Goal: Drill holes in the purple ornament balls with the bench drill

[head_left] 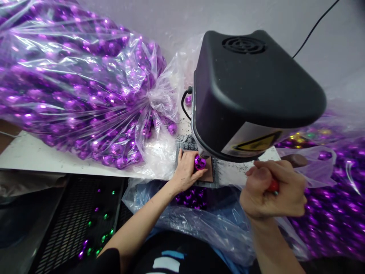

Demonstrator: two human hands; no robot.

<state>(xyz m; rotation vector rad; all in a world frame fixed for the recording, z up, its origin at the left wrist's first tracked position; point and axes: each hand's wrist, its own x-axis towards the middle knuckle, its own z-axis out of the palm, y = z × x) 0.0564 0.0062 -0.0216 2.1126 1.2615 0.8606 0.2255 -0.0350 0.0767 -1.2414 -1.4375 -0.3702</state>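
With its fingers closed around a shiny purple ball (pixel 200 162), my left hand (pixel 186 170) rests on the brown plate (pixel 209 175) at the foot of a black machine (pixel 256 83). The ball sits under the machine's head, and dark marks show on its surface. My right hand (pixel 275 190) is wrapped round a red-ended handle (pixel 273 185) at the machine's right front. Most of that handle is hidden by the fingers. A yellow warning label (pixel 255 140) is on the front of the black housing.
A large tied plastic bag of purple balls (pixel 71 83) lies on the white table (pixel 31 154) at left. More bagged purple balls (pixel 336 213) stand at right. An open plastic bag (pixel 211 224) lies across my lap. Green and purple balls (pixel 104 238) lie in a black crate (pixel 65 213).
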